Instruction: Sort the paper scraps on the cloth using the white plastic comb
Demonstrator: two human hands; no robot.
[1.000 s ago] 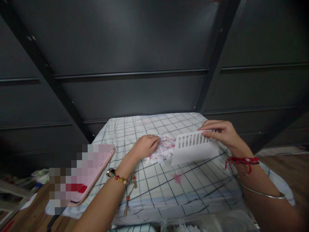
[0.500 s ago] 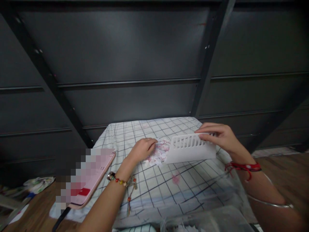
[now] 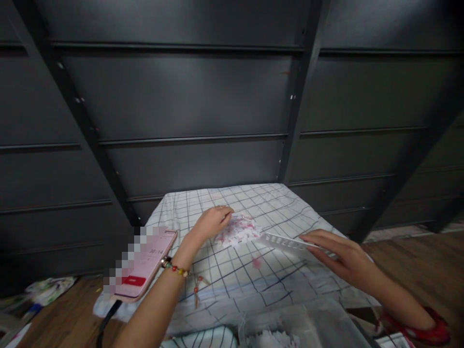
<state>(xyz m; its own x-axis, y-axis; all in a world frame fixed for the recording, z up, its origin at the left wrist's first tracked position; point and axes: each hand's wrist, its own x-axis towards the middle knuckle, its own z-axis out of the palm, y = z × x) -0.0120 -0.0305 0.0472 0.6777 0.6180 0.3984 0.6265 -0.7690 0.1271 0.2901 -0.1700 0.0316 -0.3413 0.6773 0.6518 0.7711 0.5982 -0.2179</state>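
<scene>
A loose pile of small white and pink paper scraps point(image 3: 241, 229) lies on a white cloth with dark grid lines point(image 3: 217, 280). At its left edge is my left hand point(image 3: 213, 221), fingers curled together and turned down; whatever they may hold is hidden. To the right of the pile, my right hand point(image 3: 342, 253) pinches a thin white plastic panel with a row of slots point(image 3: 282, 244) between thumb and fingers. The panel is tipped nearly flat, its left end close to the scraps.
A clear plastic bin point(image 3: 304, 319) at the near edge contains more paper scraps point(image 3: 271, 338). On the left, a pink phone point(image 3: 145, 266) with a cable point(image 3: 108, 316) lies on the cloth. A dark panelled wall point(image 3: 192, 106) rises behind.
My right hand has lowered the slotted panel and tilted it from upright to nearly flat. The left hand stays beside the scraps. The whole view has shifted slightly.
</scene>
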